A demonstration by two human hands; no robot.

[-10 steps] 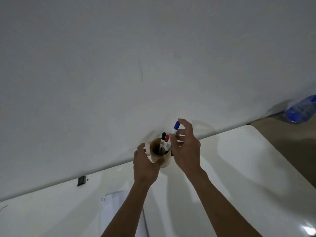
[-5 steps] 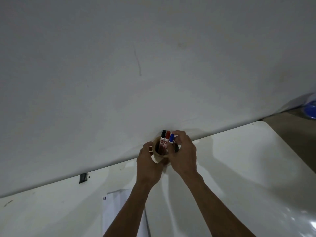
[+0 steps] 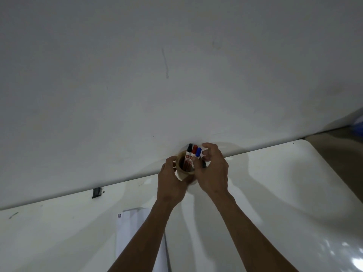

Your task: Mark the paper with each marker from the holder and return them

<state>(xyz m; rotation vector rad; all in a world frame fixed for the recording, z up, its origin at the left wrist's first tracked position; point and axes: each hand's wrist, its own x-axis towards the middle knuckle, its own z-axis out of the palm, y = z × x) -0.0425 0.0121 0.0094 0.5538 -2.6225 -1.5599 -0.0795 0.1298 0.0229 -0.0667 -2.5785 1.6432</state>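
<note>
A tan round holder (image 3: 181,173) stands on the white table (image 3: 275,193) against the wall. Three markers stand in it: a black-capped one (image 3: 189,147), a red-capped one (image 3: 194,149) and a blue-capped one (image 3: 198,152). My left hand (image 3: 170,185) wraps the holder's left side. My right hand (image 3: 213,173) is at the holder's right, its fingertips against the blue marker and its thumb low by the rim. A white paper (image 3: 133,232) lies nearer to me, partly hidden under my left forearm, with short dark marks (image 3: 119,215) at its top left corner.
A grey-white wall (image 3: 176,75) rises right behind the holder. A small black clip (image 3: 96,192) sits at the table's back edge to the left. Part of a blue bottle (image 3: 359,122) shows at the far right, beyond the table's rounded corner (image 3: 306,142).
My right hand has lowered the blue marker from above the holder into it, beside the other two. My left hand has closed around the holder's side.
</note>
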